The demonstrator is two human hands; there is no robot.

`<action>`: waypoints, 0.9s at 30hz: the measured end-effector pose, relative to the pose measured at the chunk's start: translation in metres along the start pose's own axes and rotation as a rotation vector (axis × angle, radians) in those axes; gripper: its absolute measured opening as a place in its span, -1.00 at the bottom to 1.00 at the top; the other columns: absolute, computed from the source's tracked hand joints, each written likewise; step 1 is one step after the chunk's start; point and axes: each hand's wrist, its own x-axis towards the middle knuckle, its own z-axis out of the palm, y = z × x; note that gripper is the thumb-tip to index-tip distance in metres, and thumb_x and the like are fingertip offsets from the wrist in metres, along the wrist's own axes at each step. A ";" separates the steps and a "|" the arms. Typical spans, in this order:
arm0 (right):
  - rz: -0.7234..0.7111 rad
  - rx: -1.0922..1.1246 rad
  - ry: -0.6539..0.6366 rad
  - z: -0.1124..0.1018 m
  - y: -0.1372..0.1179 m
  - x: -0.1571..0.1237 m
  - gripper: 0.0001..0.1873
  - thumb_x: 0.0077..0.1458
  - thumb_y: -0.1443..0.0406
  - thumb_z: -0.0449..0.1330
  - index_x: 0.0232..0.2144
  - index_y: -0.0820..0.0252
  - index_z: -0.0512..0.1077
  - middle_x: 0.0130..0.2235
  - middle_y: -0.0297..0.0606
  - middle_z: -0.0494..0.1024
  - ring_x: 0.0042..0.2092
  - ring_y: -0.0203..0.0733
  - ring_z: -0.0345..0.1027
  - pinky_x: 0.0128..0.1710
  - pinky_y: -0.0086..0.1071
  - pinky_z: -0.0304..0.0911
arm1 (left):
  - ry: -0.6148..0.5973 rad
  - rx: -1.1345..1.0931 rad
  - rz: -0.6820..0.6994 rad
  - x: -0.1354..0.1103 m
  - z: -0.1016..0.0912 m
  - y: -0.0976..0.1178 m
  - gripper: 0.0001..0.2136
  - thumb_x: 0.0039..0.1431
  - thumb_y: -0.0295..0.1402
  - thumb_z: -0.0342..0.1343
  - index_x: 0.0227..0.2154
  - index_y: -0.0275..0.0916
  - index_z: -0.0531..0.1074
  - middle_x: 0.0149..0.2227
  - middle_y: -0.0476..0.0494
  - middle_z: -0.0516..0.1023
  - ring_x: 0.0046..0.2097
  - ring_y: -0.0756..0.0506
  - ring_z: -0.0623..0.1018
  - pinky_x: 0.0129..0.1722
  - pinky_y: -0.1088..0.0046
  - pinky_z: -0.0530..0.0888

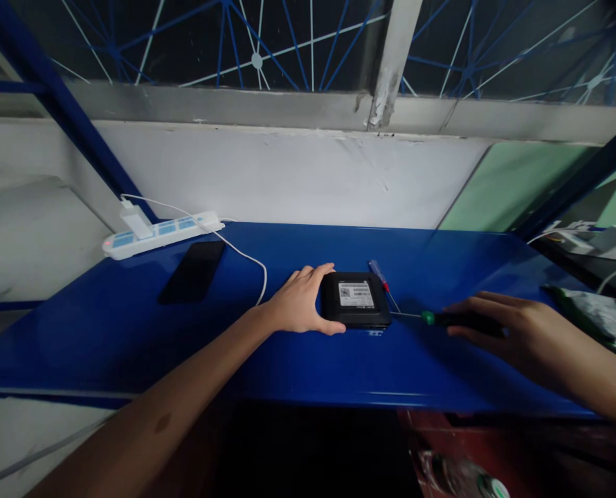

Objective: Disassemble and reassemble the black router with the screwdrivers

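Observation:
A black square box-shaped device (330, 315) with a white printed label lies on the blue table, its label facing up. My left hand (301, 299) grips it from the left, thumb along the near side and fingers at the far corner. In my right hand (500, 318) is a screwdriver (428, 318) with a black and green handle, held level. Its thin shaft points left, and the tip meets or nearly meets the device's right side; exact contact cannot be made out. Just behind lies a second, smaller screwdriver (379, 274) with a clear and red handle.
A white power strip (165, 235) with a plugged-in charger stands at the back left, its white cable (240, 253) trailing toward my left wrist. A dark phone (192, 272) lies beside it. At the right edge is a green and silver packet (599, 315). A bottle (464, 477) is below the table.

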 end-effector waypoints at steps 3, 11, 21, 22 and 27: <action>-0.007 0.001 -0.015 -0.002 -0.003 0.003 -0.67 0.19 -0.01 0.19 -0.15 0.01 0.56 -0.22 -0.24 0.67 -0.29 0.00 0.61 -0.30 -0.15 0.51 | -0.001 -0.004 -0.006 0.001 -0.001 0.002 0.21 -0.27 0.24 0.29 0.40 -0.18 -0.13 0.27 -0.37 0.21 0.25 -0.50 0.21 0.20 -0.16 0.18; 0.001 -0.028 -0.059 -0.003 -0.003 0.003 -0.70 0.20 0.04 0.20 -0.14 0.03 0.57 -0.20 -0.22 0.67 -0.28 0.00 0.60 -0.29 -0.14 0.50 | 0.002 0.002 -0.013 0.003 -0.001 0.001 0.21 -0.31 0.22 0.31 0.39 -0.15 -0.09 0.21 -0.37 0.22 0.24 -0.53 0.21 0.18 -0.17 0.21; 0.102 -0.013 -0.036 0.008 -0.011 -0.013 -0.72 0.19 0.03 0.21 -0.25 0.10 0.49 -0.26 -0.19 0.67 -0.37 -0.08 0.59 -0.40 -0.29 0.46 | 0.046 0.020 0.015 0.003 0.005 -0.003 0.18 -0.28 0.22 0.30 0.39 -0.17 -0.08 0.25 -0.37 0.21 0.26 -0.51 0.19 0.22 -0.17 0.17; 0.137 0.020 -0.065 0.012 -0.014 -0.018 -0.71 0.20 0.02 0.19 -0.25 0.09 0.47 -0.26 -0.20 0.68 -0.37 -0.09 0.59 -0.43 -0.31 0.46 | 0.049 0.021 0.018 0.003 0.005 -0.003 0.18 -0.27 0.22 0.29 0.39 -0.17 -0.08 0.25 -0.37 0.21 0.27 -0.51 0.19 0.23 -0.17 0.16; 0.202 0.077 0.003 0.020 -0.028 -0.026 -0.68 0.22 -0.01 0.14 -0.27 0.08 0.46 -0.25 -0.20 0.69 -0.33 -0.05 0.62 -0.40 -0.30 0.47 | 0.056 0.019 0.018 0.001 0.005 -0.003 0.18 -0.27 0.23 0.29 0.38 -0.16 -0.08 0.26 -0.36 0.21 0.26 -0.51 0.19 0.21 -0.17 0.19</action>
